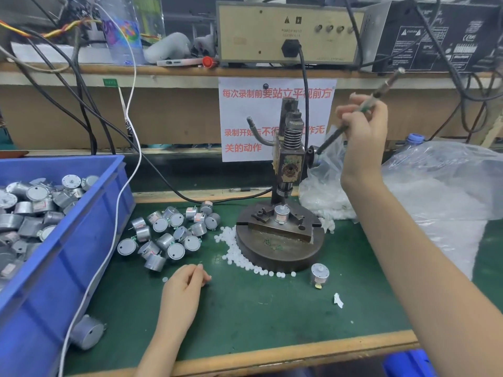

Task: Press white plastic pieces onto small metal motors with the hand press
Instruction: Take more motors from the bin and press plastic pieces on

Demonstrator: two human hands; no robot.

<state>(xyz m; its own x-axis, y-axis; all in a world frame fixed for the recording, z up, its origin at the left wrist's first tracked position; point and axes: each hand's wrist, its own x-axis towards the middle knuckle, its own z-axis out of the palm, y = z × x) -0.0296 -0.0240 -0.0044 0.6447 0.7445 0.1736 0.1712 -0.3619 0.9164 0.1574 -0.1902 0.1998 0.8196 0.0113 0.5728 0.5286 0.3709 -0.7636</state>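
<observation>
The hand press (288,148) stands on a round metal base (280,248) at the middle of the green mat. A small metal motor (281,213) sits in its fixture under the ram. My right hand (363,126) grips the press lever (381,89), which is raised. My left hand (187,278) rests on the mat, fingers curled, seemingly pinching a white plastic piece (209,277). Loose white plastic pieces (234,251) lie along the base's left and front edge. A pile of motors (168,232) lies left of the press. One motor (319,273) stands alone in front of the base.
A blue bin (68,240) full of motors fills the left side. Clear plastic bags (441,180) with white pieces lie at the right. A white cable (119,208) and black cables cross the bench. A shelf above carries electrical boxes (288,34).
</observation>
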